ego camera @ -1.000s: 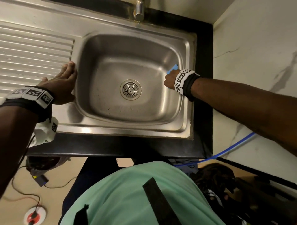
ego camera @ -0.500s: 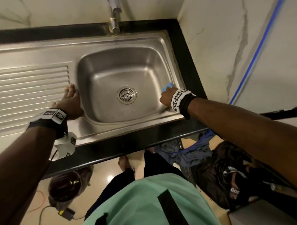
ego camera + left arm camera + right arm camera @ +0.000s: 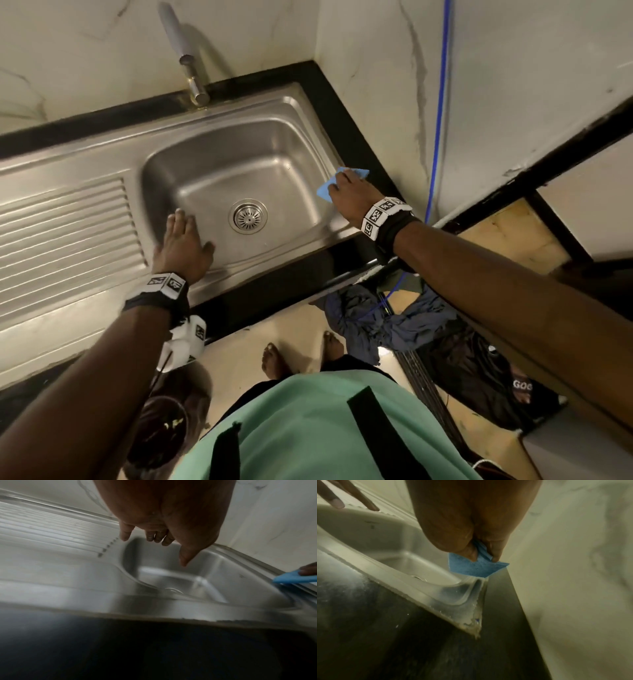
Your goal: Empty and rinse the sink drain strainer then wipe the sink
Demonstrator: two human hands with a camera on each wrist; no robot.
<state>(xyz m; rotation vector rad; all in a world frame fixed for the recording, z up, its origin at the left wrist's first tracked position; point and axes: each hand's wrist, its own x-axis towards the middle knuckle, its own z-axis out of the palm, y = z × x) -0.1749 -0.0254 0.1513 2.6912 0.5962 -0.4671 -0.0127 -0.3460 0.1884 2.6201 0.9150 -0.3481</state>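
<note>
1 steel sink (image 3: 219, 144) — dull, strainer (image 3: 248, 216) seated

The round perforated metal drain strainer (image 3: 248, 216) is seated in the floor of the stainless steel sink (image 3: 219, 113). The ribbed draining board (image 3: 65, 222) is set left; the folded blue cloth (image 3: 326, 187) is laid on the right rim.

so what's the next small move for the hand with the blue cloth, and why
Probably draw the folded blue cloth along the right rim of the stainless steel sink toward the near corner. The right hand pinches it against that rim, the round metal drain strainer already sits in the drain, and the near corner shows pale residue. The left hand hangs open over the basin.
</note>
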